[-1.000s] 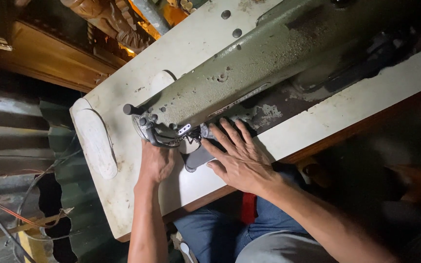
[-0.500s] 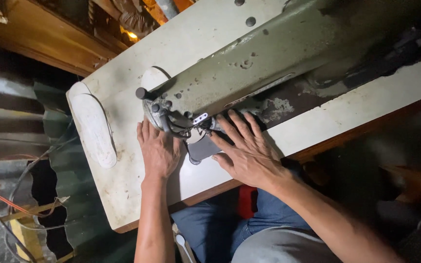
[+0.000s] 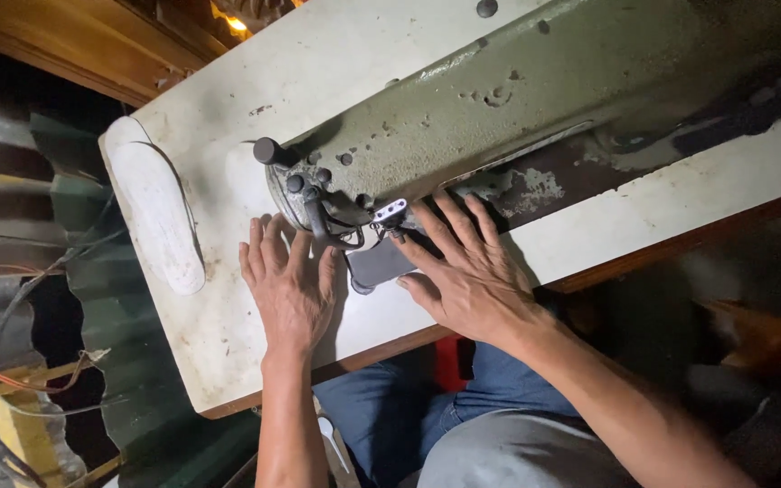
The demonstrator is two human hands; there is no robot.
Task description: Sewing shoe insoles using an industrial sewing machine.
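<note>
Hands (image 3: pixel 381 285) flatten a grey piece (image 3: pixel 380 267), long axis toward the needle.

white shoe sole (image 3: pixel 157 217) lying flat along the far left edge of the worn white table top (image 3: pixel 255 81), toe end toward the corner. table top stained and scuffed, wooden edge showing along its near side. dark wooden beam (image 3: pixel 92 45) past the table's upper left, a small warm light (image 3: pixel 235 24) glowing above it. corrugated metal sheeting (image 3: pixel 11 208) on the left, dull grey-green, with a ragged dark hole lower down. thin cables (image 3: pixel 2 325) hanging across the sheeting. yellow bar (image 3: pixel 20 434) at bottom left. something red (image 3: pixel 451 363) under the table edge, too dim to tell what.
</note>
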